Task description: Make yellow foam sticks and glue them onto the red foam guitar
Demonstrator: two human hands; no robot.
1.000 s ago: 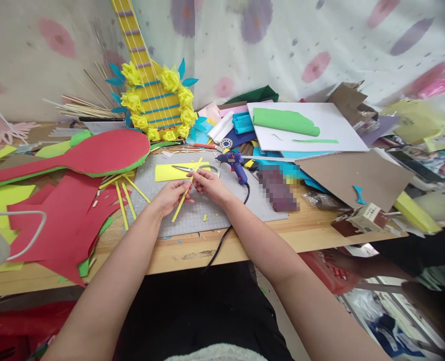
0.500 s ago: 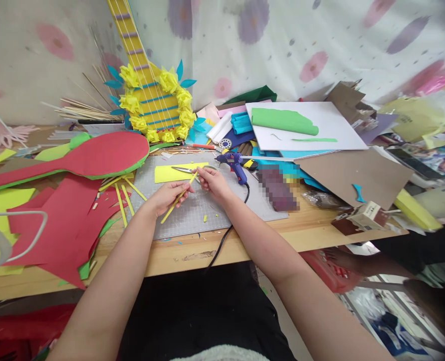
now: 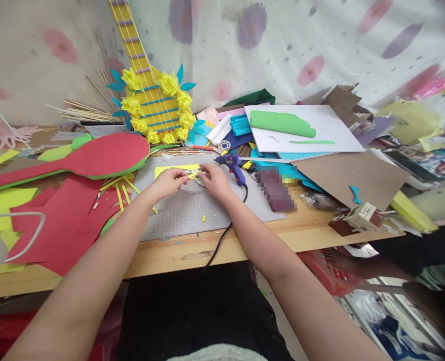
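Observation:
My left hand (image 3: 170,182) is closed in a pinch on a narrow yellow strip (image 3: 193,176), which points toward my other hand. Just to its right, my right hand (image 3: 214,181) is curled with its fingertips close to the strip's end; what they hold is hidden. Scissors (image 3: 190,171) show between the hands, partly covered by the fingers. Under them a yellow sheet (image 3: 162,170) lies on the grey cutting mat (image 3: 181,218). Small yellow scraps (image 3: 203,218) are on the mat, and more yellow strips (image 3: 120,198) lie to the left.
A blue glue gun (image 3: 232,165) with a black cord stands right of my hands. A yellow guitar shape with paper flowers (image 3: 157,108) leans at the back. On the left is a red guitar-shaped cutout (image 3: 109,154). A box (image 3: 356,219) sits near the right front edge.
My left hand has moved right and up, and my right hand has come slightly lower over the scissors. Less of the yellow strip shows. The view has shifted slightly.

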